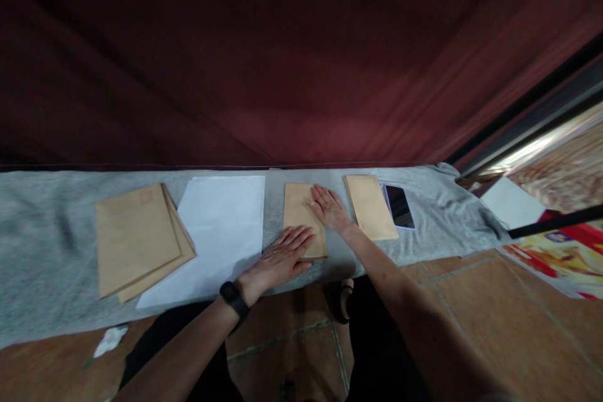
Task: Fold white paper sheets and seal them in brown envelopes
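My left hand lies flat with fingers stretched out on the near end of a small brown envelope on the grey cloth. My right hand rests flat on the far right part of the same envelope, fingers spread. A black band sits on my left wrist. A second small brown envelope lies just right of my right hand. White paper sheets lie to the left of the envelope under my hands.
A stack of larger brown envelopes sits at the left of the cloth. A dark phone lies beside the right envelope. A dark red curtain hangs behind. A white sheet, a colourful printed sheet and a crumpled scrap lie on the tiled floor.
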A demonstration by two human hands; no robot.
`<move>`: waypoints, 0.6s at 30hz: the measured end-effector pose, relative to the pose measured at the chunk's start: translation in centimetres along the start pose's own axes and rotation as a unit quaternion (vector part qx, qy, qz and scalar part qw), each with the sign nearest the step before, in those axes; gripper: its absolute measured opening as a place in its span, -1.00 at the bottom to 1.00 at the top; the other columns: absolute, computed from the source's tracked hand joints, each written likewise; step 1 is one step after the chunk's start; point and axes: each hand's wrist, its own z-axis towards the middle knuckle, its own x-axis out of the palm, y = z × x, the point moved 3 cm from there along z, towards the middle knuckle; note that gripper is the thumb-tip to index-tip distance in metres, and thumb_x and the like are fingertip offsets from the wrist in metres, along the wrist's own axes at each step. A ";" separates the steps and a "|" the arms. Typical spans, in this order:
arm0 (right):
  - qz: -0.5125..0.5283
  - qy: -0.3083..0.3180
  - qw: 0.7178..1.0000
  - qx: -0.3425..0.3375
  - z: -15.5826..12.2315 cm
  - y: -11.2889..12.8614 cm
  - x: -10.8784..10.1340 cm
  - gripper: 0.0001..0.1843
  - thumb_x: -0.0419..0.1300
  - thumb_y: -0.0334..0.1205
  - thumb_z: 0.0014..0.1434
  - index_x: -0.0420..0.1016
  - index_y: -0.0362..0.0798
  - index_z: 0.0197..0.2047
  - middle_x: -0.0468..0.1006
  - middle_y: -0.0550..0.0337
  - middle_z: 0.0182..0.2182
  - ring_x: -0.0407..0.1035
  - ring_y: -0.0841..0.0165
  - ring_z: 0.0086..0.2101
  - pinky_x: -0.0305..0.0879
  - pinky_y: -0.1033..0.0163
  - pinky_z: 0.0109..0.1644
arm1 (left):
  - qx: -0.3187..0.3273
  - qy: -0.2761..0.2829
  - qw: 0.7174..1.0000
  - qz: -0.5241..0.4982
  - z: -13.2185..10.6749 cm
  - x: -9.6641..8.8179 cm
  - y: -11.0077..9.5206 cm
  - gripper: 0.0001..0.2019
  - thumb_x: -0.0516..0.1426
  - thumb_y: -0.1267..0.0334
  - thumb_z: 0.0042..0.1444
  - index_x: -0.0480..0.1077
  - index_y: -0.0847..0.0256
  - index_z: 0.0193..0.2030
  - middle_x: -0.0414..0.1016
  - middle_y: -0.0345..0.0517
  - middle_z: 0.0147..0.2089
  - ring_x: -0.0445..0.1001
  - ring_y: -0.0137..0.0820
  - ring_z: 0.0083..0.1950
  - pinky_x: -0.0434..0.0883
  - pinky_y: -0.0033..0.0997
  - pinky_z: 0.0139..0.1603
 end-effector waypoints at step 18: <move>0.019 0.098 0.988 -0.115 -7.6 1.6 -1.2 -0.31 -0.26 0.11 0.47 -0.21 -0.04 0.52 -0.10 0.07 0.47 -0.18 0.26 0.44 -0.20 -0.06 0.50 | -0.069 -0.045 0.996 -0.026 2.4 -0.6 2.9 -0.31 -0.22 -0.14 0.40 -0.05 0.26 0.50 -0.05 0.09 0.54 -0.09 -0.27 0.54 -0.09 -0.19 0.50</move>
